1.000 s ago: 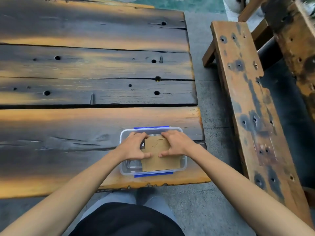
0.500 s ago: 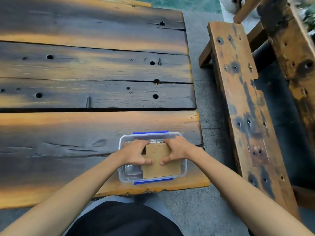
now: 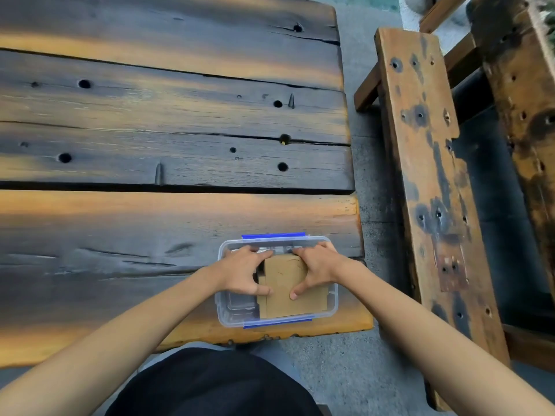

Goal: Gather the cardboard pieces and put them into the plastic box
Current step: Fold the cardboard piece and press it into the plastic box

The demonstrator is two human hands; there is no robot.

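A clear plastic box [image 3: 223, 313] with blue clips on its near and far rims stands at the near right corner of the wooden table. Inside it lies a stack of brown cardboard pieces [image 3: 295, 300], filling the right part of the box. My left hand [image 3: 241, 273] presses on the stack's left edge, thumb on top. On the stack's right side rests my right hand [image 3: 315, 267], fingers at the far edge and thumb on the top piece. The upper part of the stack is hidden under both hands.
The table [image 3: 150, 130] is made of dark, scorched planks with holes and gaps. A weathered wooden bench [image 3: 429, 175] runs along the right, across a strip of concrete floor [image 3: 375, 190]. My lap is just below the table's near edge.
Both hands have stayed on the cardboard in the box, pressing slightly further down onto it. The view has tilted a little, so the box sits lower in the frame.
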